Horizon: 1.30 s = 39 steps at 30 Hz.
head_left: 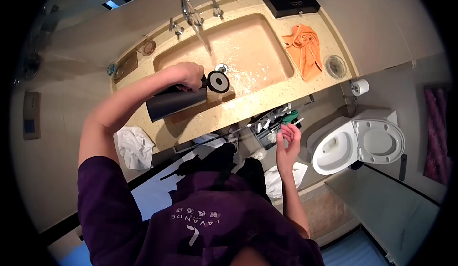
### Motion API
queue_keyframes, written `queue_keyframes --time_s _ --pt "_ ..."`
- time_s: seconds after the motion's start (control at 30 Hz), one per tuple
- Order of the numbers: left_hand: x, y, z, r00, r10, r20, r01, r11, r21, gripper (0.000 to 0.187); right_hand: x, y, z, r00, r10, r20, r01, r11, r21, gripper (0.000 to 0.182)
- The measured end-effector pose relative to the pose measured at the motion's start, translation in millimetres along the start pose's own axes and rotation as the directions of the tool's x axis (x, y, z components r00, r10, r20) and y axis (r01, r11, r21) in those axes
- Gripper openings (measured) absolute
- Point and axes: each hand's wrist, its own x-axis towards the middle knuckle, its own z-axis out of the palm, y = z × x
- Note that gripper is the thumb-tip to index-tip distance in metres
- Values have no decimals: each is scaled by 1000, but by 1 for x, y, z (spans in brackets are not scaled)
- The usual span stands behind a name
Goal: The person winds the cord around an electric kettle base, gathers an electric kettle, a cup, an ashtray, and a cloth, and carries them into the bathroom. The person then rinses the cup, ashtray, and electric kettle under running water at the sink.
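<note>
My left hand (192,75) is closed round the handle of a dark electric kettle (175,105). The kettle lies tilted on its side over the near left part of the sink (286,61). Its round lid (219,81), black-rimmed with a pale centre, stands open towards the basin. Water runs from the chrome faucet (187,9) into the sink, and ripples glint on the bottom round the drain (221,68). Free of any object, my right hand (289,147) hangs in front of the counter with its fingers apart.
Right of the sink lie an orange cloth (305,51), a black box (289,0) and a glass dish (335,66). A caddy of cleaning tools (269,127) is below the counter near my right hand. The toilet (336,147) is open at right; white cloth (134,147) hangs at left.
</note>
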Motion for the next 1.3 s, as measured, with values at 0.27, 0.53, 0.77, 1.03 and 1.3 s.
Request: queue_keyframes --time_s 0.27,0.53,0.77,1.03,1.3 --pt "-3 -8 9 994 -56 90 49 996 76 18 -27 17 -5 997 69 -45 -65 994 89 41" --pt "-81 -74 20 995 -87 -47 83 992 -95 30 -2 -3 8 987 90 133 -107 985 132 42" --pt "-172 -151 93 839 -136 -526 -384 536 -751 28 15 5 25 984 145 107 -158 981 117 35" --pt "-126 -158 234 621 -276 -733 -750 63 -659 35 24 0 73 950 195 242 -229 966 121 28" --pt "-91 -91 236 688 -113 -717 -720 -231 -655 25 13 -13 77 961 223 163 -243 964 111 25"
